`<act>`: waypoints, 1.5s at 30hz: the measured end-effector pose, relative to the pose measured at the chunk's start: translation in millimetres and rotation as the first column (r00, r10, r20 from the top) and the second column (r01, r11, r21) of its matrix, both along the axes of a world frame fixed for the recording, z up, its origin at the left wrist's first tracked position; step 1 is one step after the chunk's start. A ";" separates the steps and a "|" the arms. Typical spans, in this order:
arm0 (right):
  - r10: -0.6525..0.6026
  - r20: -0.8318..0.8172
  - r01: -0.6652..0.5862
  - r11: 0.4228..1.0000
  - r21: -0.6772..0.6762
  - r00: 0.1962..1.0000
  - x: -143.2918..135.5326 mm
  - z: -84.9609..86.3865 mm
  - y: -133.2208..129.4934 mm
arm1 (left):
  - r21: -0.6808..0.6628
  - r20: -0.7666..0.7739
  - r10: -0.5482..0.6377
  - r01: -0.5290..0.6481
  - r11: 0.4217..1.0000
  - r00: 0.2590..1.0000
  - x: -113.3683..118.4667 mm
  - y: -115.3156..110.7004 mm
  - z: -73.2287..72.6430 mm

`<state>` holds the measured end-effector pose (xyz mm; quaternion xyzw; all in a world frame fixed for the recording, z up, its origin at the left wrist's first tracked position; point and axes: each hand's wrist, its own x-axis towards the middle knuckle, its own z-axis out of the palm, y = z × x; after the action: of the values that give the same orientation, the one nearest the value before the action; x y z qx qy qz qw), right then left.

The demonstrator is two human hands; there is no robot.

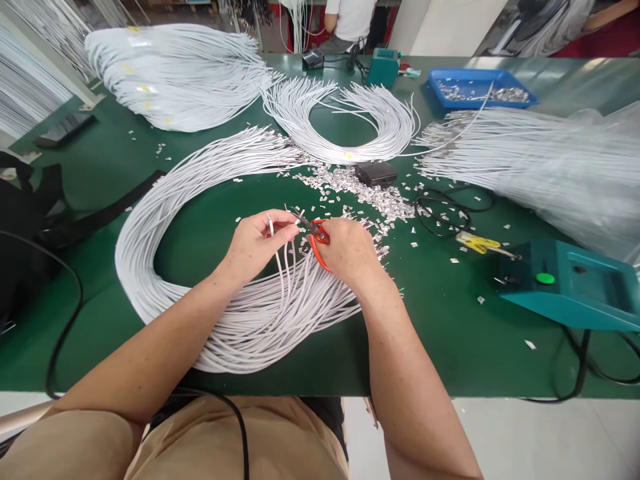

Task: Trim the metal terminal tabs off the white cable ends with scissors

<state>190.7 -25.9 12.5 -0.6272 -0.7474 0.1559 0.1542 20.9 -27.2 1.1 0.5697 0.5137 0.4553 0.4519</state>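
In the head view, my left hand (260,239) pinches the end of a white cable (281,267) between thumb and fingers. A few cable strands hang down from it toward the large bundle. My right hand (347,250) is closed around small cutters with orange handles (320,257). Their dark jaws meet the cable end at my left fingertips; whether they are closed on it I cannot tell. Beneath both hands lies a big C-shaped bundle of white cables (270,333), its near ends under my right hand. Small silvery-white scraps (395,202) are heaped just beyond.
Another curved cable bundle (350,143) and a larger one (170,80) lie farther back. To the right are a plastic-wrapped bundle (540,147), a teal device (575,283) with a yellow clip, and black cord. A blue tray (480,103) holds scraps. A person (350,20) sits beyond.
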 end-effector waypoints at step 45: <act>-0.144 -0.940 0.069 0.989 -0.129 0.310 -13.9 1.2 0.9 | -0.155 0.196 -0.012 0.043 0.987 0.980 3.5 -1.3 4.2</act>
<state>176.8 -25.0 13.7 -0.4702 -0.4681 0.5061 0.5510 24.4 -28.6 5.3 0.4915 0.4937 0.4603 0.5502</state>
